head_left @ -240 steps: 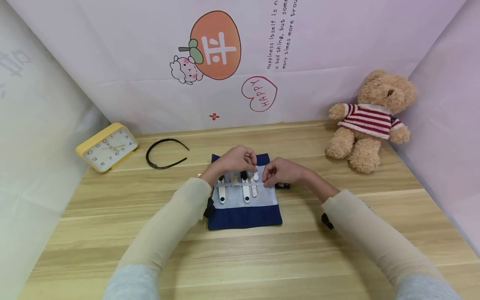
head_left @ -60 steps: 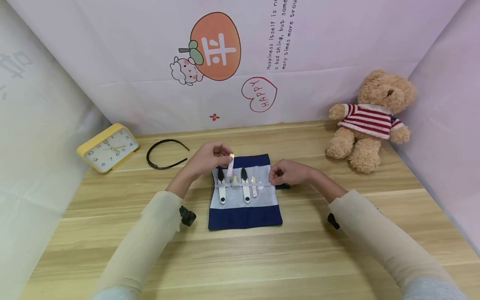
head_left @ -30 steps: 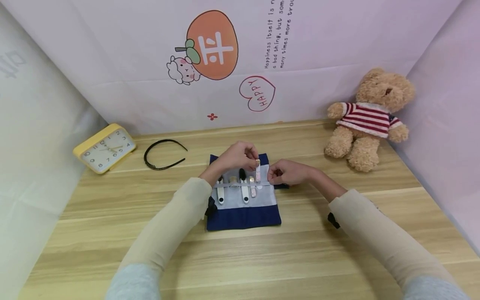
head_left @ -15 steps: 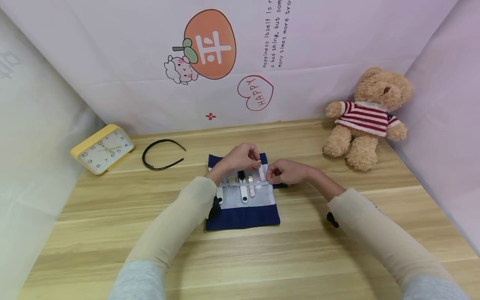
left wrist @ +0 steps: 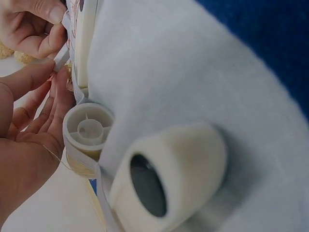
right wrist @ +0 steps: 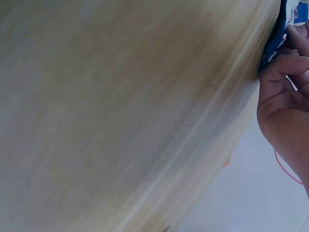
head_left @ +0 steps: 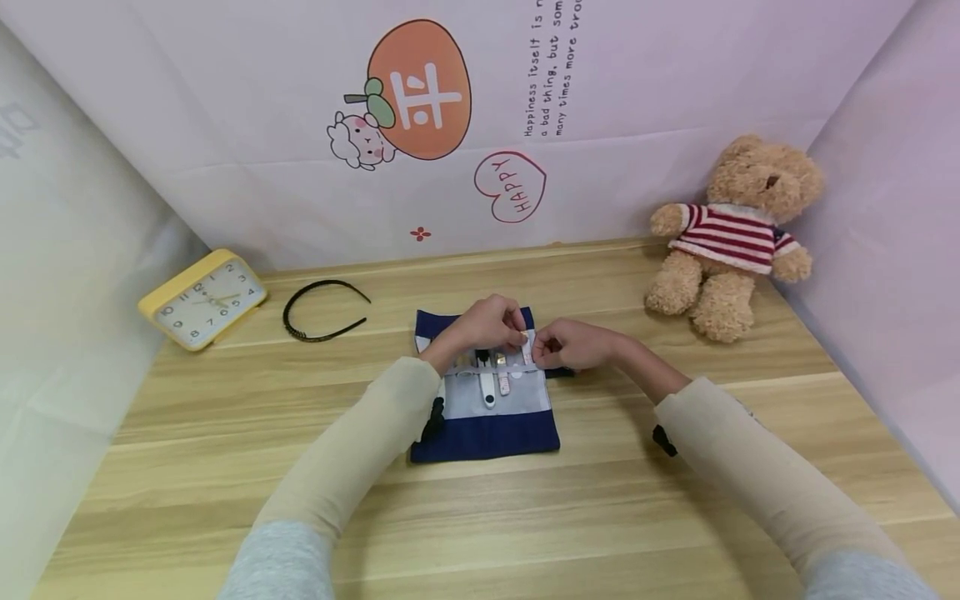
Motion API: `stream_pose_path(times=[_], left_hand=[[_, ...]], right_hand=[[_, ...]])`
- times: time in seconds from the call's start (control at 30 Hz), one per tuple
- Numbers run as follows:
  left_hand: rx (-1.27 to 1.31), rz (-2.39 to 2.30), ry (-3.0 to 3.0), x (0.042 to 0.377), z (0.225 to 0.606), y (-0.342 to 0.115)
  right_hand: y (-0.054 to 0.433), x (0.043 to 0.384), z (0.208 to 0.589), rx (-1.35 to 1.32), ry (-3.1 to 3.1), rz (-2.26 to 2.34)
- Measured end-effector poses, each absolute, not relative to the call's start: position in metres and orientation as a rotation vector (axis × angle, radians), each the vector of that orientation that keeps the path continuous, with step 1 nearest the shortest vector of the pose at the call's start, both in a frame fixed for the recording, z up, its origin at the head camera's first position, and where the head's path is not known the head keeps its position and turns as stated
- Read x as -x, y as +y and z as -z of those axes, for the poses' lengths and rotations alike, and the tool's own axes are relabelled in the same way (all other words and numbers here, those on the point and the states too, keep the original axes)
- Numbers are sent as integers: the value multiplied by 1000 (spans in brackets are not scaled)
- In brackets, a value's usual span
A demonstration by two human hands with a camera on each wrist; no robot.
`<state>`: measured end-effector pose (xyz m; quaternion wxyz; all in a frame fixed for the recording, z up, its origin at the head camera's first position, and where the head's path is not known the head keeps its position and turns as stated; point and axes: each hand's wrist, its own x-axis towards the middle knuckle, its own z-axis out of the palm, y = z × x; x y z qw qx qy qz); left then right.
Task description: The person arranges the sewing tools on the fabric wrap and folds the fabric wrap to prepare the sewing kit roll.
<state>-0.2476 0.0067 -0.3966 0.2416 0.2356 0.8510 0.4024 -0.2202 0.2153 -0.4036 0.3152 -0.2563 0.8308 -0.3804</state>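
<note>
On the table lies a fabric roll-up pouch [head_left: 487,437], navy outside and pale grey inside, with an elastic band [head_left: 468,371] across it. My left hand [head_left: 487,323] pinches the gold end of a slim white strip with red print [head_left: 528,348], whose lower part is at the band's right end. My right hand [head_left: 570,344] pinches the band at the pouch's right edge. A similar printed strip [head_left: 503,383] and a white-handled tool with a black top [head_left: 487,387] sit under the band. A thread spool [left wrist: 89,128] and another white handle [left wrist: 174,169] show in the left wrist view.
A yellow clock [head_left: 204,300] and a black headband [head_left: 326,337] lie to the left. At the back right a teddy bear [head_left: 735,237] leans near the wall. White printed cloth [head_left: 262,167] closes off the table's back edge.
My left hand has carried the strip from the pouch's upper left to the right end of the band and lowered it there. My right hand stays at the band.
</note>
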Motion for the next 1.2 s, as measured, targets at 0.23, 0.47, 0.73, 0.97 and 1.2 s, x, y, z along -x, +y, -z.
stream_pose_path(times=[0.23,0.47,0.73,0.97,1.2], left_hand=[[-743,-1007,2318,245,399,8],[-781,-910,2350,242,398,10],[-790,-971,2346,240,396,6],[-811,-1095,2419,244,389,-27],[-721,-1149,2542,245,382,-75]], right_hand=[[214,220,402,670,2195,1000],[215,220,404,688,2190,1020],[215,220,404,674,2202,1019],[213,212,403,707,2283,1019],[222,188,396,685,2407,1079]])
